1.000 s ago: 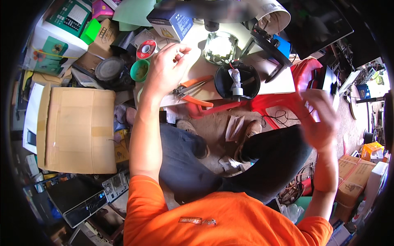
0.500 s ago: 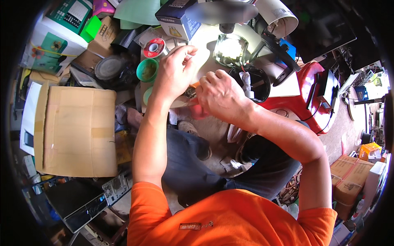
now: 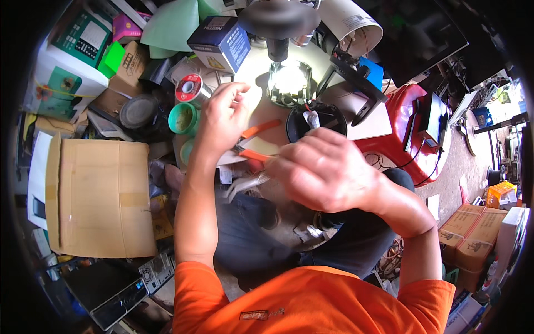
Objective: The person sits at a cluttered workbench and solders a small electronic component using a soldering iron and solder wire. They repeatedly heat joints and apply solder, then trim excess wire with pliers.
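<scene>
My left hand (image 3: 223, 114) hovers over the left part of the white worktop (image 3: 267, 114), its fingers curled in; whatever they hold is hidden. My right hand (image 3: 328, 170), blurred by motion, is closed near the worktop's front edge. A pale, smeared strip (image 3: 247, 185) lies by its fingertips; I cannot tell what it is or whether it is held. Between the hands, orange-handled pliers (image 3: 257, 155) rest on the worktop with their handles spread. Beyond my right hand is a black round housing (image 3: 336, 118) with wires, beside a brightly lit clear lamp part (image 3: 289, 83).
A red-and-white solder spool (image 3: 189, 88) and a green cup (image 3: 182, 118) stand left of my left hand. Behind them is a blue box (image 3: 219, 42). A dark round lamp head (image 3: 278, 19) hangs overhead. A red stool (image 3: 400, 133) is at right, a cardboard box (image 3: 103, 197) at left.
My right hand has moved toward me and to the right, away from the left hand, uncovering the pliers. My left hand stays curled in nearly the same place. The view has shifted slightly.
</scene>
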A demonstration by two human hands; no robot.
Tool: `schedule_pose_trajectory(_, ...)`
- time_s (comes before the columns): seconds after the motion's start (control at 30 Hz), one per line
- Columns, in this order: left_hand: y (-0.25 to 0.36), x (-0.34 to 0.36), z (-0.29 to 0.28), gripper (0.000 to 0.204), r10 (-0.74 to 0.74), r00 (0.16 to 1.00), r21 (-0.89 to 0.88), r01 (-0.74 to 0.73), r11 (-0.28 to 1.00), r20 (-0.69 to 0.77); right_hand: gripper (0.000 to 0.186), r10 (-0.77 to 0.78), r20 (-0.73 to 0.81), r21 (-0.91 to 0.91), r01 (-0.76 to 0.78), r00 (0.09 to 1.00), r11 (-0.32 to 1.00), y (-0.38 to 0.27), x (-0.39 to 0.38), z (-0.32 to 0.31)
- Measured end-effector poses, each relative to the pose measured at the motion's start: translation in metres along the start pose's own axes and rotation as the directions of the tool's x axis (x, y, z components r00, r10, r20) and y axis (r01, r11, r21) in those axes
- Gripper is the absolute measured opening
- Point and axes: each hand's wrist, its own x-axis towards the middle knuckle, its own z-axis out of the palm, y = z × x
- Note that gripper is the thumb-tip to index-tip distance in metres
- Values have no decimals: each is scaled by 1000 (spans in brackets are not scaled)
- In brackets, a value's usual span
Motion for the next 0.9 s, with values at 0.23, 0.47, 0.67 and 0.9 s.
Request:
schedule_pose_trajectory(0.23, 7, -3, 23, 31, 103, 992, 175, -113, 978, 67, 20, 719, 195, 535, -687, 667, 492, 55, -13, -63)
schedule_pose_trajectory(0.47, 8, -4, 35, 34, -60, 989, 200, 32, 979, 135, 23, 828, 244, 693, -688, 505, 215, 75, -10, -76)
schedule_pose_trajectory(0.67, -1, -4, 35, 30, 126, 991, 158, -133, 978, 55, 29, 811, 65, 815, -500, 582, 293, 63, -8, -18)
schedule_pose_trajectory(0.9, -6, -1, 38, 27, 135, 988, 102, -142, 985, 69, 27, 803, 37, 766, -534, 594, 359, 69, -17, -4)
